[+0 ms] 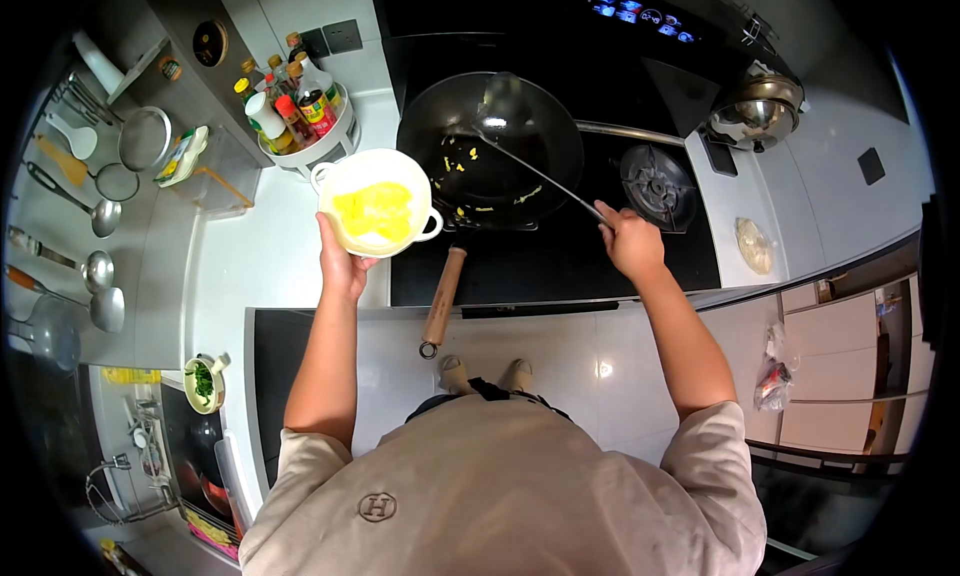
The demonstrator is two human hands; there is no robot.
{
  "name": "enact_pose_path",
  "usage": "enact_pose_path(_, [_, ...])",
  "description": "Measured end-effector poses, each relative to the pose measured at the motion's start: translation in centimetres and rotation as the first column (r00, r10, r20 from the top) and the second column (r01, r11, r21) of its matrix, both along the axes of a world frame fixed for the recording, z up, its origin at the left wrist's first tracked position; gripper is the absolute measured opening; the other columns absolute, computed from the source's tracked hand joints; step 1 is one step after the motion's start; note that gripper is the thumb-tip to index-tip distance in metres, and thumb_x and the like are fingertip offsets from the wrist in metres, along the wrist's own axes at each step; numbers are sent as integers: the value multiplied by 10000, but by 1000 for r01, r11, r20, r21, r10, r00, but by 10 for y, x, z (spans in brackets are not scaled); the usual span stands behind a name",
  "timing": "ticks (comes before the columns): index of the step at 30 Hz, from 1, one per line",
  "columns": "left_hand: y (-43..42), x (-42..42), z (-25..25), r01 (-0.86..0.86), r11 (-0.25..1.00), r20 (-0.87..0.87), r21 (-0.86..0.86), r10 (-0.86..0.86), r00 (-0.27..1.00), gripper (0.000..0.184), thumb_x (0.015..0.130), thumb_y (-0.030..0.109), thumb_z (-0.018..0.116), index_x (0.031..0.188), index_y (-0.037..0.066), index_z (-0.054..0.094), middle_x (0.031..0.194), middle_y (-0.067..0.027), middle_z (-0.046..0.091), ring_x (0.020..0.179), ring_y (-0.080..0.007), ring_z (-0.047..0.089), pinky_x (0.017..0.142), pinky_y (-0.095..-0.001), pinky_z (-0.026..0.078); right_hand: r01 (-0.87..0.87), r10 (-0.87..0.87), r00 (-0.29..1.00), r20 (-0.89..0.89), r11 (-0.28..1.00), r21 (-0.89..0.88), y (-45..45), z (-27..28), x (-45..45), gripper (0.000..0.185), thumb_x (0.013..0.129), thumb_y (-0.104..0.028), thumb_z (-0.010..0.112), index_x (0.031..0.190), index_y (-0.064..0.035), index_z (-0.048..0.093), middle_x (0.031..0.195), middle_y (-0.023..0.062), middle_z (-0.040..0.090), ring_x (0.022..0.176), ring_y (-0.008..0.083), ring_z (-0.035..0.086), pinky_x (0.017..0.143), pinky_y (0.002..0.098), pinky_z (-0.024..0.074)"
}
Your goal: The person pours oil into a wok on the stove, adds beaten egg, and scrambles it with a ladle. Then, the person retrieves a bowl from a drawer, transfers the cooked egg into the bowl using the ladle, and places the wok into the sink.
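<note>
My left hand (345, 263) grips a white two-handled bowl (427, 198) from below and the left side. Soft yellow food that looks like scrambled egg (376, 212) fills it. The bowl is held above the counter's edge, just left of a black wok (540, 166). In my right hand (634, 244) is the handle of a metal ladle (545, 176), its head resting inside the wok near the far wall. Small yellow bits (461, 160) cling to the wok's inner surface. A wooden handle (445, 296) points from the wok toward me.
Several sauce bottles (300, 111) stand in a white rack at the back left. Right of the wok are a bare burner (658, 184) and a metal pot (760, 111). Utensils, including a skimmer (117, 182), hang at left. A small bowl of chopped greens (203, 381) sits on the left counter.
</note>
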State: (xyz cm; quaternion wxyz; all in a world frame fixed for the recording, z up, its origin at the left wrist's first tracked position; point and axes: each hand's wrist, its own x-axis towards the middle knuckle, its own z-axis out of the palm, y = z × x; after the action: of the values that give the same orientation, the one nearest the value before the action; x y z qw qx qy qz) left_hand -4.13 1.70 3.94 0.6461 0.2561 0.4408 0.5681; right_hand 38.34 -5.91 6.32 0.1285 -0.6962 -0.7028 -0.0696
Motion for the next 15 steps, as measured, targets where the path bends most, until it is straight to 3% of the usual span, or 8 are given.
enact_pose_path(5, [2, -3, -7, -1, 1000, -16, -24, 0, 1000, 706, 943, 662, 275, 1384, 121, 384, 1254, -90, 574, 985, -194, 658, 580, -253, 559, 82, -80, 996, -36, 994, 75, 4, -21, -12, 395, 847, -167, 624, 1241, -194, 604, 827, 124, 629, 649, 330, 643, 599, 423, 544])
enact_pose_path(10, [-3, -17, -33, -7, 996, -34, -89, 4, 999, 721, 939, 677, 248, 1410, 144, 361, 1316, -93, 532, 1104, -224, 606, 727, -322, 568, -130, 134, 988, 83, 990, -46, -28, 11, 2, 383, 827, -178, 646, 1208, -200, 621, 795, 101, 623, 620, 314, 633, 557, 420, 539])
enact_pose_path(15, [-9, -27, -56, -29, 987, -72, -157, 18, 997, 760, 922, 704, 253, 1422, 141, 354, 1324, -89, 528, 1108, -228, 602, 779, -358, 558, -182, 190, 970, 150, 981, -65, -55, 61, 54, 370, 819, -185, 664, 1188, -211, 643, 749, 75, 600, 602, 287, 622, 548, 391, 524])
